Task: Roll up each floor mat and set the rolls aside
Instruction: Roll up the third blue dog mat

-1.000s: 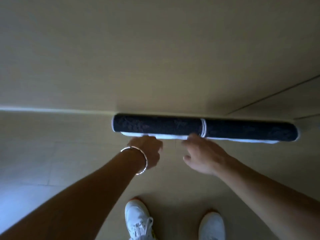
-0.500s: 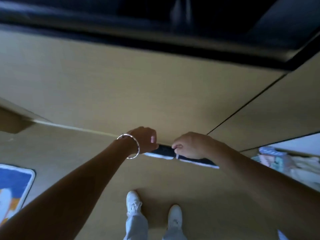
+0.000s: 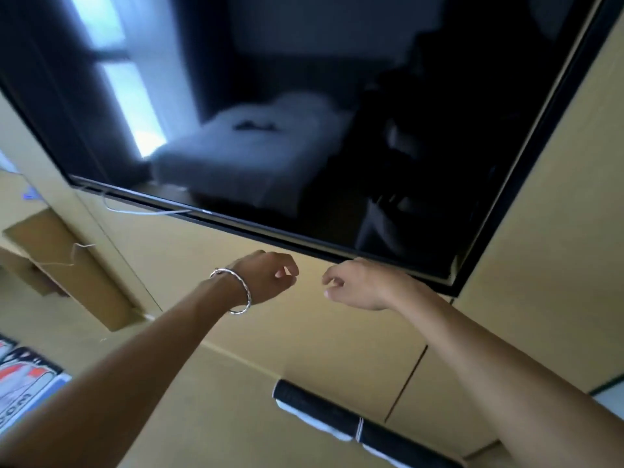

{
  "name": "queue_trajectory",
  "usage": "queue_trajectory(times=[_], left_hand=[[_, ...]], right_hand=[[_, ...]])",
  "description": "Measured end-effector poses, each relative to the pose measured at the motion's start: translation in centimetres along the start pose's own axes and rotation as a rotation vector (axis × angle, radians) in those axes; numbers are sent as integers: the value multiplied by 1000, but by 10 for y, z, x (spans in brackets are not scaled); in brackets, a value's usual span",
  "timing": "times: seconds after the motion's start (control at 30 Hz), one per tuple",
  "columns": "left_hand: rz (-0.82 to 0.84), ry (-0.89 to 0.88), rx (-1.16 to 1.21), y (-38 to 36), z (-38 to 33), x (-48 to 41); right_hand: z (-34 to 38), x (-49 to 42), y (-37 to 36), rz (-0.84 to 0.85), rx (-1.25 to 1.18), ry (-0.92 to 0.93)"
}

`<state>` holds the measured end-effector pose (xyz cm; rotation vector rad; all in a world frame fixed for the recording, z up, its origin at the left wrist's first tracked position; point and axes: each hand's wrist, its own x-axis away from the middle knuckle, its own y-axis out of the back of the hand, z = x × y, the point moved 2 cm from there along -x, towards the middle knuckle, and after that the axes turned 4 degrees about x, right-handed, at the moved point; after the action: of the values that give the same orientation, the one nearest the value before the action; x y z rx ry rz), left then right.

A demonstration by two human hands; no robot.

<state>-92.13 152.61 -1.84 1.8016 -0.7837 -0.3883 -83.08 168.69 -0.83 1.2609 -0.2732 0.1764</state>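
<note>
Left hand [image 3: 270, 276]: is hovering in the air in front of the wall [image 3: 337, 336], fingers loosely curled, gripping nothing; a bracelet [image 3: 236, 288] is circling the wrist.
Right hand [image 3: 354, 285]: is hovering just beside the left, apart from it, fingers likewise slack and holding nothing.
Rolled mat [image 3: 320, 403]: is lying on the floor [image 3: 219, 417] along its far edge, against the foot of the wall, well below both hands; a band [image 3: 360, 428] is girdling it near the middle, and a pale layer is showing along its near side.
Printed mat [image 3: 23, 390]: is lying flat at the floor's left edge, not yet rolled.
Television [image 3: 304, 113]: is hanging on the wall just above the hands, with a cable [image 3: 141, 211] drooping under its lower edge.
Containers: none is showing; a wall recess [image 3: 67, 265] is opening at the left, its contents too blurred to tell.
Risk, roll: with only one band holding it, the ends are probably prone to loosening.
Risk, hands: raised this close to the screen's lower edge, they are likely to knock it or snag the cable.
Risk, feet: stepping toward the printed mat is likely to nudge the roll off the wall.
</note>
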Motion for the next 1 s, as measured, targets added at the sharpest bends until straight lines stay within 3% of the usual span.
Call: queue_trajectory(times=[0.57,1.0], left_hand=[[-191,257,-5,80,85,116],[-330,405,-64,169,263,283]], right_hand=[[158,-27,28,-7,193,309],[410,-63,7,-56,346,513]])
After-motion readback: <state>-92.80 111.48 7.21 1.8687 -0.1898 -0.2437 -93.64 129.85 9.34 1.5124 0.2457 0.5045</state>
